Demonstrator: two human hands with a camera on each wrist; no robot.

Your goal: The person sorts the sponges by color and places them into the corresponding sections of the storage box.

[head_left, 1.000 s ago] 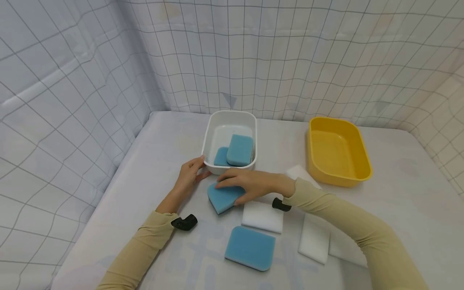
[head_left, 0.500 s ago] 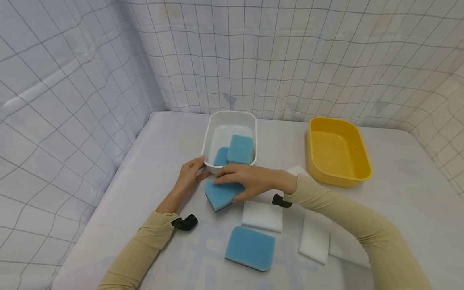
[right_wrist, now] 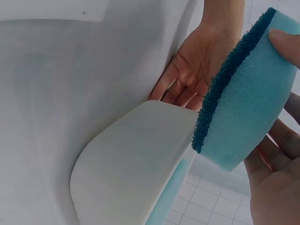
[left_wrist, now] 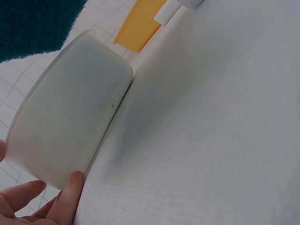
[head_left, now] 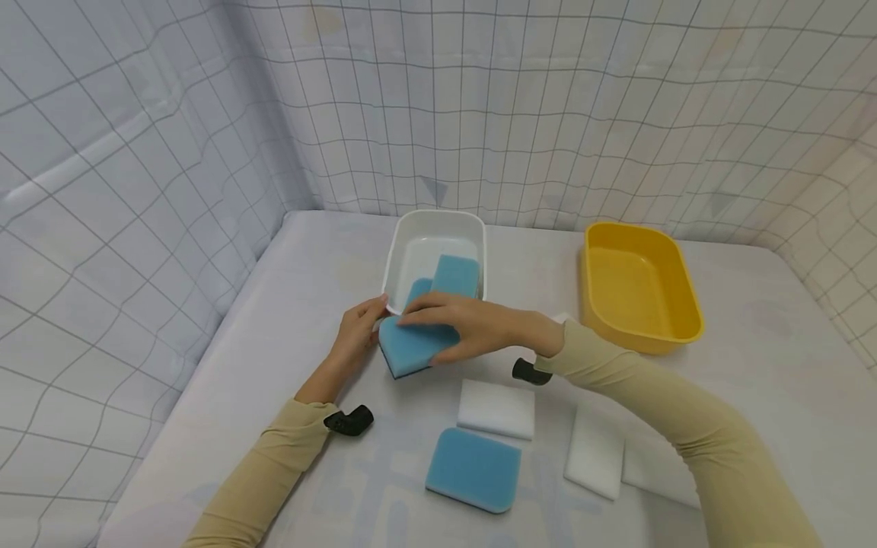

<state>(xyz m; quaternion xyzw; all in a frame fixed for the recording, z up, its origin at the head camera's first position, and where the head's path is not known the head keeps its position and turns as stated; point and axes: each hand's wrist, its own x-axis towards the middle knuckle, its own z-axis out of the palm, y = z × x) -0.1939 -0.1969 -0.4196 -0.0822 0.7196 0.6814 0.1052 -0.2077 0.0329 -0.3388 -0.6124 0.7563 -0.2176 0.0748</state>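
Observation:
My right hand [head_left: 473, 327] pinches a blue sponge [head_left: 411, 346] between thumb and fingers, lifted in front of the white plastic container [head_left: 428, 251]. A dark scouring layer [right_wrist: 229, 70] covers the sponge's underside, and its foam bows slightly under the grip. At the container's near left corner, my left hand [head_left: 356, 327] rests with extended fingers [left_wrist: 70, 192] against the wall and a fingertip at the rim. Inside that container lie two blue sponges, one [head_left: 457, 272] overlapping the other [head_left: 419, 289]; my right hand partly hides them.
Another blue sponge [head_left: 474, 469] lies on the near part of the table. Several white sponge-like pads, including one [head_left: 496, 409] beside it and one [head_left: 594, 450] to the right, lie around my right forearm. A yellow container [head_left: 637, 281] stands at the back right.
My right hand has raised the blue sponge from near the table and carried it forward and slightly left, to the container's near rim. The left hand has stayed in place.

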